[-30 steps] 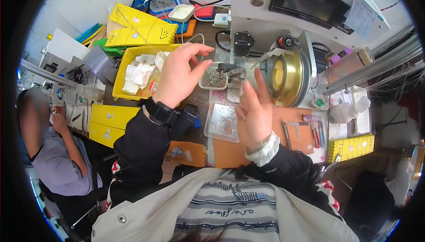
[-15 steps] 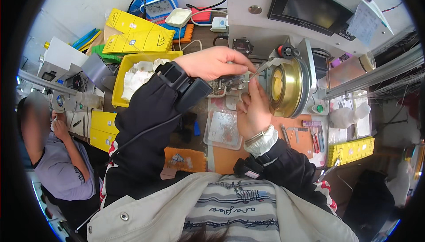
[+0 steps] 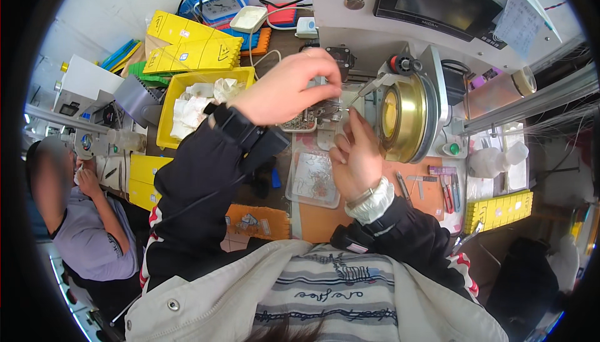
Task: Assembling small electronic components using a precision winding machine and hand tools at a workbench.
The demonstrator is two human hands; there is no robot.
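Observation:
My left hand (image 3: 289, 85) is above the small metal fixture (image 3: 326, 112) of the bench machine, its fingers bent and thumb tucked toward them. Anything pinched there is too small to see. My right hand (image 3: 357, 157) is just below the fixture and left of the gold spool (image 3: 403, 123), thumb and index fingertip close together at the fixture's edge. What they grip, if anything, I cannot make out. A thin metal rod (image 3: 367, 90) slants down toward the right fingertips. Under my left wrist, a small tray of tiny metal parts (image 3: 301, 124) is partly covered.
Nearer me lies a clear plastic tray (image 3: 312, 182) of fine pieces. Pliers (image 3: 447, 195) and other hand tools rest at the right. A yellow bin (image 3: 165, 126) with white wrapped material stands at the left. A dark screen (image 3: 437, 1) overhangs the back. Another person (image 3: 94, 229) sits at far left.
My left hand has pulled back to the left and away from the right fingertips, its fingers curling more. My right hand has stayed almost in place beside the spool.

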